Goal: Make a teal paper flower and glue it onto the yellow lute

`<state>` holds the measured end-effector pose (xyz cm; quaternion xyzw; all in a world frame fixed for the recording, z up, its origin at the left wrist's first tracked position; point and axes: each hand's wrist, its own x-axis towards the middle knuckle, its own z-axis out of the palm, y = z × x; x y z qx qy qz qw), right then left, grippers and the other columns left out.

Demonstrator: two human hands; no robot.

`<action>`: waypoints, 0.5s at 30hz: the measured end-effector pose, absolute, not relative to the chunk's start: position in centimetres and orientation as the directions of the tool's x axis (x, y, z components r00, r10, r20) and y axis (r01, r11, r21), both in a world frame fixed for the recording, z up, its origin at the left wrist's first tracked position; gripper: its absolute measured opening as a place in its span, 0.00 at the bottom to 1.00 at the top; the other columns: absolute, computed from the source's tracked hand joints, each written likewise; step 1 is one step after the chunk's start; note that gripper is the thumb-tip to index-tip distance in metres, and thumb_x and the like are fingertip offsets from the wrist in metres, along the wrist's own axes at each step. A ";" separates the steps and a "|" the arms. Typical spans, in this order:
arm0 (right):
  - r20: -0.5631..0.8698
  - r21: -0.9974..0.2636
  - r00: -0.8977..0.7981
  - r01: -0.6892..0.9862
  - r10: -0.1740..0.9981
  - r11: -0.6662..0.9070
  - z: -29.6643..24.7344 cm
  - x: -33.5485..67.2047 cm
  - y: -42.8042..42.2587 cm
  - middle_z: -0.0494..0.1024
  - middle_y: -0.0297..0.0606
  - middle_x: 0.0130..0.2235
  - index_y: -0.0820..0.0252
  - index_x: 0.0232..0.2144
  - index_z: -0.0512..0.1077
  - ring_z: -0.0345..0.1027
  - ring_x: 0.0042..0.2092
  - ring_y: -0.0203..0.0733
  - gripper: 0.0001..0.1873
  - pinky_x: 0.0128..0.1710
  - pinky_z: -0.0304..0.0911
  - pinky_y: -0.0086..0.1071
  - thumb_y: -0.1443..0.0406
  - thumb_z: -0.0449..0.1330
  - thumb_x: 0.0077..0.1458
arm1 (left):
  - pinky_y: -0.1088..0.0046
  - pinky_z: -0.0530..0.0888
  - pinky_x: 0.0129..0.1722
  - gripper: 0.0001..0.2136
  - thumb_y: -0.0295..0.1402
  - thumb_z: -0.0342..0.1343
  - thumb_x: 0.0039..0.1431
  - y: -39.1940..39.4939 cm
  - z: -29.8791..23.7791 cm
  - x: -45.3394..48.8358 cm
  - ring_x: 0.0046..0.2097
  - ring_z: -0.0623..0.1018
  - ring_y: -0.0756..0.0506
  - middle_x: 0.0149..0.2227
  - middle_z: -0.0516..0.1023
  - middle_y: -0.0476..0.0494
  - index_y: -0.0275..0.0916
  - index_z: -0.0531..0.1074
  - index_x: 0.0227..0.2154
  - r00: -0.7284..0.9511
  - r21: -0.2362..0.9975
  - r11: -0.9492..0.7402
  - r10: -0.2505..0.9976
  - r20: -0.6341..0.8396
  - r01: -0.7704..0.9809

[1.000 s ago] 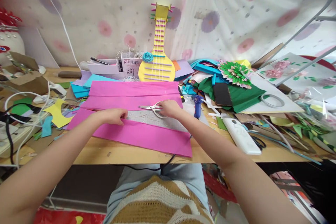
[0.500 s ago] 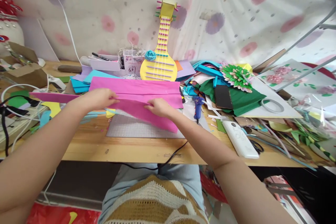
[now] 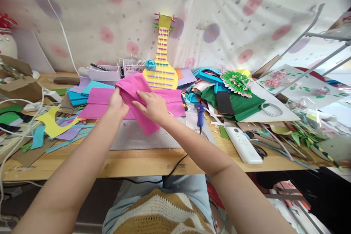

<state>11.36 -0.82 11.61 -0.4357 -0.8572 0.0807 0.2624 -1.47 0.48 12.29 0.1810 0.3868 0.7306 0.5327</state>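
My left hand (image 3: 117, 103) is closed on a bright pink sheet (image 3: 148, 122), gripping its left side. The sheet is folded over and held up above the table; whether it is crepe paper or felt I cannot tell. On top of its fold lies my right hand (image 3: 152, 106), with fingers stretched out and apart. Beneath, a wider pink piece (image 3: 94, 102) with a crease along it lies flat, partly hidden by my hands. Under both is a grey cutting mat (image 3: 123, 137). A blue glue gun (image 3: 200, 115) stands just right of the pink piece.
A yellow paper lute (image 3: 161, 75) leans at the back. Paper scraps and a yellow cut-out (image 3: 51, 124) lie left. To the right are a phone (image 3: 224, 102), green sheet (image 3: 249, 105), tape ring (image 3: 271, 109), white power bank-like block (image 3: 242, 144) and scissors (image 3: 259, 150).
The loose pink sheet, earlier stretched out sideways between my hands, is now gathered and folded over. My hands have come closer together, and my right hand's fingers have spread. The view shifted slightly.
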 end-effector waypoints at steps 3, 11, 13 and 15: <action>0.450 -0.425 -0.411 0.682 0.793 0.595 11.7 12.4 0.0 0.71 0.36 0.52 0.55 0.49 0.69 0.57 0.57 0.39 0.24 0.59 0.48 0.34 0.53 0.40 0.63 | 0.72 0.73 0.43 0.17 0.33 0.36 0.64 0.4 12.1 -1.9 0.42 0.77 0.48 0.37 0.78 0.43 0.35 0.71 0.34 -0.315 0.712 -0.132 0.940 -0.130 -0.689; 0.078 -0.798 -0.434 0.512 0.897 0.317 11.3 14.0 2.6 0.64 0.43 0.58 0.60 0.58 0.58 0.60 0.57 0.41 0.25 0.55 0.56 0.35 0.57 0.45 0.62 | 0.64 0.73 0.47 0.16 0.33 0.40 0.58 1.0 11.1 -2.8 0.47 0.75 0.44 0.39 0.78 0.42 0.39 0.71 0.41 -0.322 0.746 -0.162 0.944 -0.074 -0.646; -0.064 -0.842 -0.508 0.489 0.859 0.227 10.6 13.9 1.9 0.67 0.42 0.56 0.61 0.56 0.60 0.63 0.54 0.40 0.23 0.53 0.59 0.33 0.59 0.47 0.61 | 0.62 0.73 0.47 0.17 0.34 0.38 0.58 1.3 11.0 -2.8 0.47 0.75 0.43 0.39 0.78 0.42 0.40 0.71 0.42 -0.365 0.778 -0.170 0.927 -0.081 -0.605; -0.118 -0.870 -0.542 0.461 0.832 0.176 10.1 13.8 0.8 0.69 0.40 0.54 0.61 0.55 0.61 0.66 0.51 0.39 0.22 0.50 0.62 0.31 0.62 0.49 0.59 | 0.63 0.72 0.48 0.18 0.35 0.36 0.60 1.7 10.9 -2.7 0.48 0.74 0.44 0.39 0.77 0.43 0.41 0.70 0.42 -0.408 0.850 -0.147 0.909 -0.085 -0.505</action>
